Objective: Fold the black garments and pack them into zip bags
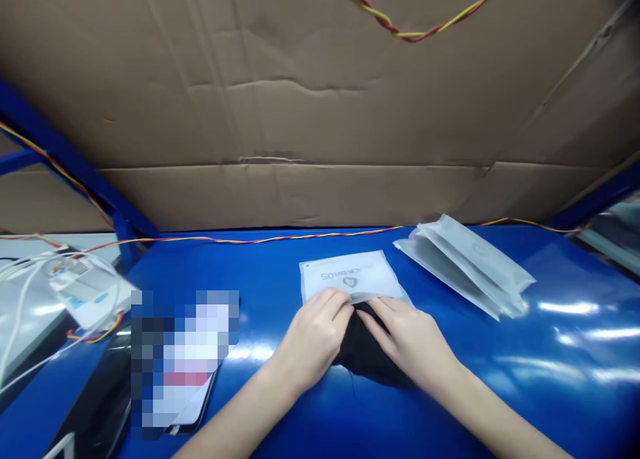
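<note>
A frosted plastic bag [350,272] with printed lettering and a logo lies on the blue table, its opening facing me. Black fabric [373,352] sits at that opening, partly under my hands. My left hand [320,332] is closed on the left side of the bag's edge, fingertips pressed together at the rim. On the right, my right hand [407,332] is closed with its thumb on the black fabric and its fingers at the bag's mouth. How far the fabric reaches into the bag is hidden.
More frosted bags [470,266] lie at the back right. A pixelated phone-like object [195,359] is at the left, beside a dark glossy item [100,386] and white cables [20,312]. Cardboard [300,112] stands behind the blue table [260,266], with a twisted wire [280,238] along its back edge.
</note>
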A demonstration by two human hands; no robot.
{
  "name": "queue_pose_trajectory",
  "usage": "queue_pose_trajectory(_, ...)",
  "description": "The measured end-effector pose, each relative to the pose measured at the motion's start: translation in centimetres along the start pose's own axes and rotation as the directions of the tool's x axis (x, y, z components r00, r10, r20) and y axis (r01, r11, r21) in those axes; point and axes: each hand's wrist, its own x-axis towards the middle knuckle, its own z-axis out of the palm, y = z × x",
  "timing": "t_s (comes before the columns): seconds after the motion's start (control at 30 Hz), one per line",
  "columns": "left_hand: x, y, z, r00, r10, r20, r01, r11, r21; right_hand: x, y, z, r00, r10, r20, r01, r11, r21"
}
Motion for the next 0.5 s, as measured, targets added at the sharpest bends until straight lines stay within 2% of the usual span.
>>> queue_pose_trajectory(0.13, 0.0, -0.3, -0.1, 0.975, -0.143, 0.168, 0.157, 0.985, -0.072, 0.2, 0.7, -2.1, 0.991, -0.092, 0.094, 0.065, 0.964, 0.259)
queue_pose_trajectory(0.23, -0.1, 0.1, -0.1, 0.964, -0.190, 0.188, 0.211, 0.973, -0.096, -0.2, 1.7, -4.1, 0.969, -0.112, 0.218, 0.011, 0.910, 0.415)
queue_pose_trajectory(0.37, -0.2, 0.8, 0.4, 0.966, -0.200, 0.164, 0.213, 0.974, -0.070, -0.8, 3.8, -5.0, 0.933, -0.146, 0.330, -0.006, 0.908, 0.418)
queue_pose_trajectory(0.43, -0.3, 1.0, 0.6, 0.970, -0.179, 0.163, 0.187, 0.982, -0.040, -0.8, 4.6, -4.5, 0.939, -0.136, 0.315, -0.002, 0.916, 0.402)
queue_pose_trajectory(0.5, -0.3, 1.0, 0.8, 0.974, -0.155, 0.165, 0.159, 0.987, -0.008, -0.6, 4.9, -3.8, 0.964, -0.085, 0.252, -0.023, 0.917, 0.398)
